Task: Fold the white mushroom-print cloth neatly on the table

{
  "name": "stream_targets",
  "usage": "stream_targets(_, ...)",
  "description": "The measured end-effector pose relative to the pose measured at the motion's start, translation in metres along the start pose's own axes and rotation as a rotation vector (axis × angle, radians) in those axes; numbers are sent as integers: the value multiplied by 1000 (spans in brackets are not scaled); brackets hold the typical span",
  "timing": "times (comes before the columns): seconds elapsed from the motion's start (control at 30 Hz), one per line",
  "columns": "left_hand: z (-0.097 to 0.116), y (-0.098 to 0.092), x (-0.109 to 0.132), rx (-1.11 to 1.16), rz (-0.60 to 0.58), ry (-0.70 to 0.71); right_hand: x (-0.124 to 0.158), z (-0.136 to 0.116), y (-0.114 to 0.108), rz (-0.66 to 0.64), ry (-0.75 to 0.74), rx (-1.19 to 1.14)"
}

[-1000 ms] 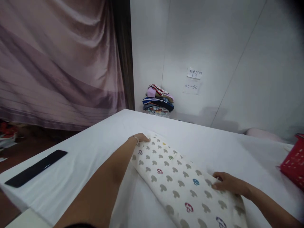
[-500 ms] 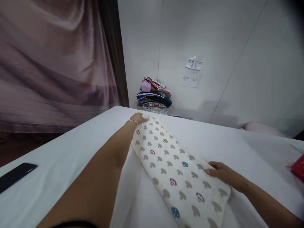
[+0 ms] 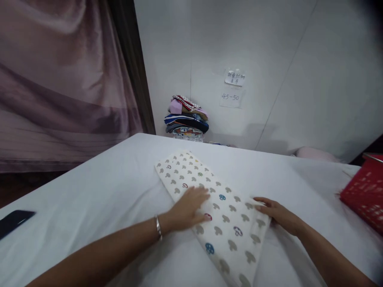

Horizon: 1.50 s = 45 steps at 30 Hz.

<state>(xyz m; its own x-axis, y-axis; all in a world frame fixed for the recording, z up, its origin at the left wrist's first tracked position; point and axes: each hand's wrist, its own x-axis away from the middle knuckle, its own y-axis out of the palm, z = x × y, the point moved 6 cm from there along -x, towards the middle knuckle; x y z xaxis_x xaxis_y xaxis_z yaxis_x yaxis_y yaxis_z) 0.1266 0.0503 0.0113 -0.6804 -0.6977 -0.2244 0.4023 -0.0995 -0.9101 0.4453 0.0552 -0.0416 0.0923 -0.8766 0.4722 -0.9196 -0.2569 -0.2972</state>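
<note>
A cream cloth printed with small mushrooms [image 3: 191,177] lies folded into a long strip on the white table [image 3: 98,199]. My left hand [image 3: 188,207] rests flat on the middle of the strip, fingers stretched out. My right hand [image 3: 273,213] lies on the strip's right edge with its fingers extended and slightly curled against the fabric. Neither hand lifts the cloth.
A stack of folded clothes [image 3: 186,118] sits behind the table's far edge by the wall. A red basket [image 3: 363,193] stands at the right. A black flat object [image 3: 13,221] lies at the left edge. Mauve curtain [image 3: 60,79] hangs left; paper notes [image 3: 231,87] on the wall.
My left hand has drawn back from the cloth's far end to its middle. The right hand stays on the right edge. The view has shifted a little.
</note>
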Motion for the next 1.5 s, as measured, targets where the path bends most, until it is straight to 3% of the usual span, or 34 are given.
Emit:
stream_targets(0.13, 89, 38, 28, 119, -154, 200, 7, 4, 0, 84, -77, -159)
stream_targets(0.2, 114, 47, 27, 147, -165, 199, 12, 7, -1, 102, -113, -304)
stream_targets(0.3, 130, 49, 6, 179, -105, 64, 20, 12, -2, 126, -155, -557)
stream_targets(0.5, 141, 58, -69, 149, -39, -285, 26, 22, 2, 218, -199, -827)
stream_targets(0.7, 139, 89, -117, 36, 16, -506, 23, 30, -2, 273, -276, -805)
stream_targets(0.83, 130, 98, -123, 16, 8, -544, 17, 31, -2, 302, -314, -726)
stream_targets(1.03, 118, 96, -125, 113, -60, -606, 0, 31, -3, 341, -341, -666)
stream_targets(1.33, 135, 95, -129, -20, -74, -601, 2, 22, -5, 378, -481, -627)
stream_targets(1.5, 134, 90, -131, -24, -77, -633, 3, 22, -5, 377, -492, -635)
